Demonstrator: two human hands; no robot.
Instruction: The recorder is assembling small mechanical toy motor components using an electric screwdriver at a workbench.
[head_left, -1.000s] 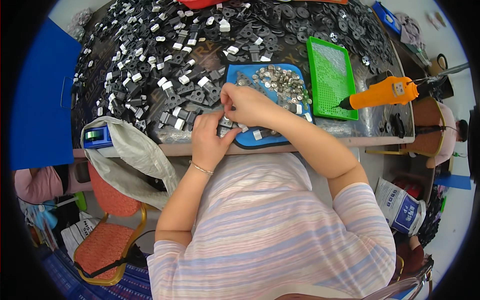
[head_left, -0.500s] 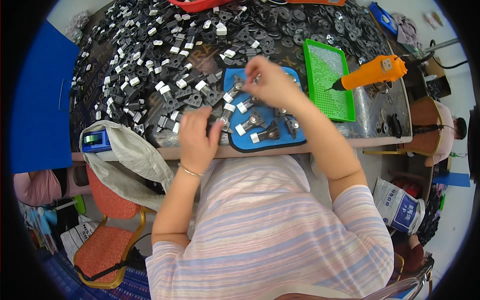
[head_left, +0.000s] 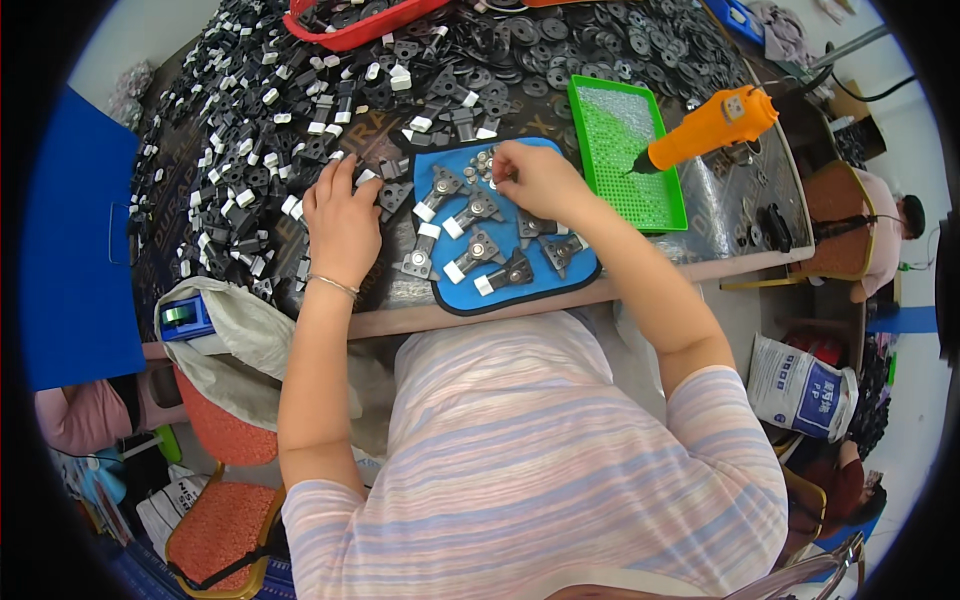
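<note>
My left hand [head_left: 343, 225] reaches over the heap of black plastic parts with white ends [head_left: 250, 165], left of the blue mat. Its fingers are spread among the parts, and the thumb lies beside a white tip. At the top of the blue mat [head_left: 455, 297], my right hand [head_left: 540, 183] has its fingers bent together beside a small pile of round metal pieces [head_left: 478, 165]; whatever is between the fingertips is too small to make out. Several black brackets with white ends [head_left: 475, 255] lie on the mat, some with a round metal piece on them.
Right of the mat stands a green tray [head_left: 632, 165] of small pieces, with an orange electric screwdriver [head_left: 715, 130] hanging over it. Black discs [head_left: 600, 45] cover the table's far side, near a red basket [head_left: 365, 30]. A tape dispenser [head_left: 186, 318] sits at the left edge.
My left hand has moved left and away from the mat, onto the heap of parts. My right hand has stayed at the mat's top, its fingers now lower by the metal pieces. The view has shifted.
</note>
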